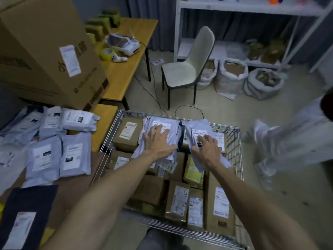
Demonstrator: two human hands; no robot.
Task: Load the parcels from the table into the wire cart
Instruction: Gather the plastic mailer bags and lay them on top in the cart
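Laying two grey poly parcels into the wire cart [234,141] is the step in hand, both near the cart's far side. The left mailer [168,126] lies label-up on the brown boxes [126,134] already packed there; your left hand [158,141] rests on it, fingers [154,130] spread wide and straight, pressing and not gripping. The right mailer [198,127] sits just beside it, tilted, its near end off the boxes. Your right hand [207,148] holds it, fingers bent over the top and thumb at its left edge.

To finish well: lower the right mailer until it lies flat, then let go. Keep it inside the wire wall, since its right corner is close to the mesh. Press both down so they don't slide into gaps between boxes. Keep labels up.

The cart looks well filled, boxes across most of its floor. More grey mailers [75,154] and a black parcel [27,213] lie on the bench [105,123] to your left, not yet loaded, so the task seems partway through. A large carton [45,42] stands behind them. Beyond the cart are a chair [185,69] and, at right, another person [288,141], blurred.
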